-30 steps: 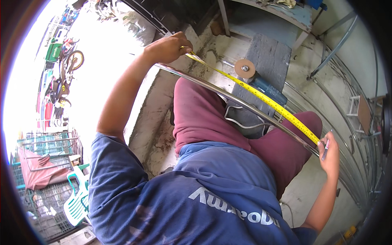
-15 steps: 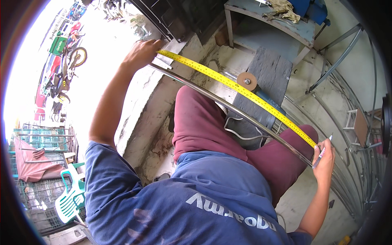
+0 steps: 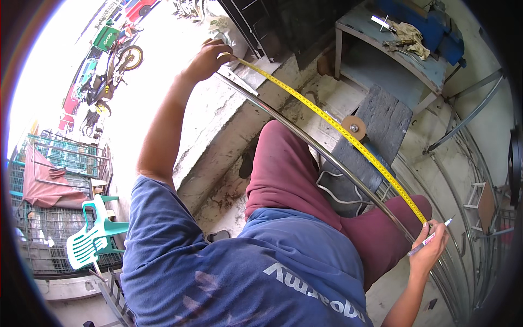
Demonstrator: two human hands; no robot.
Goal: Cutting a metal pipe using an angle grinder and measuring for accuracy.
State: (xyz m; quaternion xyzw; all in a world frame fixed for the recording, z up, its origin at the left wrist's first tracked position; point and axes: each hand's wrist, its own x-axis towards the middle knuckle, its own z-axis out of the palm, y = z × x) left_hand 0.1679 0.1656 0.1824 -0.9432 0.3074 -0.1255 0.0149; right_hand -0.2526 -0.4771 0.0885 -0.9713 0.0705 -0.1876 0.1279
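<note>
A yellow measuring tape (image 3: pixel 327 119) is stretched between my hands, slightly bowed. My left hand (image 3: pixel 210 61) is closed with its fingers pinching one end of the tape, at the upper left. My right hand (image 3: pixel 429 248) grips the other end at the lower right, with a white marker pen (image 3: pixel 422 244) also between its fingers. Just below the tape, a shiny metal tube (image 3: pixel 305 137) runs roughly alongside it over my thighs. The tape is apart from the tube along most of its length. Whether either hand touches the tube is hard to make out.
Beyond the tape, a grinder with a tan disc (image 3: pixel 353 127) sits by a grey wooden board (image 3: pixel 388 111). A metal workbench (image 3: pixel 376 32) holds a cloth and a blue vise. Long metal tubes (image 3: pixel 460 180) lie at right. A green plastic chair (image 3: pixel 92 234) stands at left.
The whole view has shifted, so things appear further right. The tape has twisted near my left hand and looks narrower there. Both hands keep hold of it.
</note>
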